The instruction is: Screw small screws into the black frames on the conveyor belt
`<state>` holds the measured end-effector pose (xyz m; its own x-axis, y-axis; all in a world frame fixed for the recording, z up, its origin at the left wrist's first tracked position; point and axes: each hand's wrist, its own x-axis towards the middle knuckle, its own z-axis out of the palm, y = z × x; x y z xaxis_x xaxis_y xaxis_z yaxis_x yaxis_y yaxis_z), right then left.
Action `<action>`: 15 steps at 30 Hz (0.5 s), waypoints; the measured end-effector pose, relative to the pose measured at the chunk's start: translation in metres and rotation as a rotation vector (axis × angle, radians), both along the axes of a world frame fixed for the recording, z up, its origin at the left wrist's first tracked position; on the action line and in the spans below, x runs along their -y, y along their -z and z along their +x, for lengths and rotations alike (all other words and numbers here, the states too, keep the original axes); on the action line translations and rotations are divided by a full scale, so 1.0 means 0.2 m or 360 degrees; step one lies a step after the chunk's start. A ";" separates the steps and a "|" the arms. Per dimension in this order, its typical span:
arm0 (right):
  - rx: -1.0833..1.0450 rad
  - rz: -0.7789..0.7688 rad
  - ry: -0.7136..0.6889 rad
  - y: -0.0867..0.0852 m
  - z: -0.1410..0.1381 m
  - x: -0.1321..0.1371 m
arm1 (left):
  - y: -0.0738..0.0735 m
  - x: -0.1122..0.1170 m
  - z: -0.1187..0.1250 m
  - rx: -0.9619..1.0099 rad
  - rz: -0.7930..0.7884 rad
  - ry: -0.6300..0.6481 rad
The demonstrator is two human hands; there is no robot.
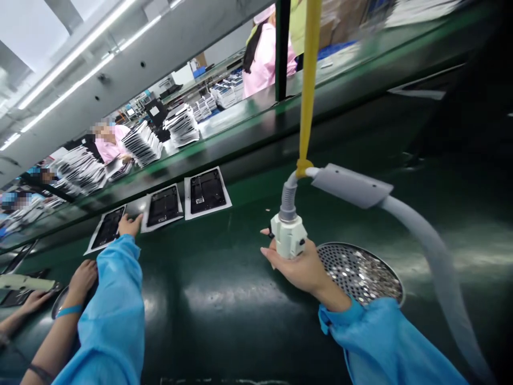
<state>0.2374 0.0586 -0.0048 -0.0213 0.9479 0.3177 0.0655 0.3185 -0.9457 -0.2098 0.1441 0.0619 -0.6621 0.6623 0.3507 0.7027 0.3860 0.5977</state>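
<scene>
My left hand (130, 225) reaches out with thumb and forefinger spread apart. It is at the right edge of a dark flat panel (109, 229) lying on a white sheet; whether it touches the panel I cannot tell. To its right lies a second dark panel (163, 206) on white backing. My right hand (302, 267) is wrapped round a cream electric screwdriver (289, 235), held upright. A yellow strap (308, 80) and a thick grey cable (425, 235) run from its top. My palm and the table angle hide its lower end.
A third panel (208, 191) lies farther right on the green work surface (224, 321). Beside my right wrist sits a perforated round tray (334, 256) with many small shiny pieces. A co-worker's hand (84, 275) is close at left. Paper-backed stacks (180, 125) line the raised shelf.
</scene>
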 end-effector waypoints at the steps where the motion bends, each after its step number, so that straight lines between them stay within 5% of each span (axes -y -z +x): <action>1: -0.0010 -0.0014 -0.0020 -0.01 0.00 0.00 | 0.03 0.02 0.00 -0.0069 -0.0106 0.0024; 9: -0.0030 -0.0047 -0.0121 -0.02 -0.02 0.05 | 0.34 0.09 0.29 -0.0564 -0.0681 0.0554; 15: -0.0016 -0.0049 -0.0165 -0.01 -0.03 0.05 | 0.34 -0.08 0.59 -0.0893 -0.0875 0.0920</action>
<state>0.2316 0.0491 -0.0021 -0.1169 0.9501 0.2893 0.0239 0.2939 -0.9555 -0.0912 0.1596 -0.0051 -0.0147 0.9980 0.0608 0.9990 0.0173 -0.0422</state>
